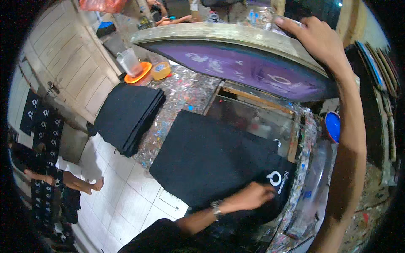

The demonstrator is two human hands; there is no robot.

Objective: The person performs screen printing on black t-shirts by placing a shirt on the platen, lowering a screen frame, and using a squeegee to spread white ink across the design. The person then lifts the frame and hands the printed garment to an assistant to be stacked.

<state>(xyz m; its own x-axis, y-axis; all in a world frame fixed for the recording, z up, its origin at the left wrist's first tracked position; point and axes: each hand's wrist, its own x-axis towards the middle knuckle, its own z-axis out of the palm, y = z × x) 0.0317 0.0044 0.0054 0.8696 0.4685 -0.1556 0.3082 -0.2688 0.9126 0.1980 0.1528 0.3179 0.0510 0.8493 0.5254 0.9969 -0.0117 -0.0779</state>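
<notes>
My right hand [308,33] grips the upper edge of a raised wooden screen frame [202,33] with a purple mesh [236,67]. My left hand [253,196], with a metal-banded watch on its wrist, is over a black fabric piece [215,152] near its white printed logo [274,179]. Its fingers are bent and blurred, so I cannot make out whether they hold the cloth. The fabric lies partly over the glass-topped printing bed [240,109] and the paint-spattered bench [185,88].
A stack of black cloth [122,114] sits left, near an orange plate [128,76] and containers. A blue paint tub [332,125] is right, beside leaning boards [379,71]. A co-worker's arm [80,181] reaches in at lower left; another person [160,12] is behind the screen.
</notes>
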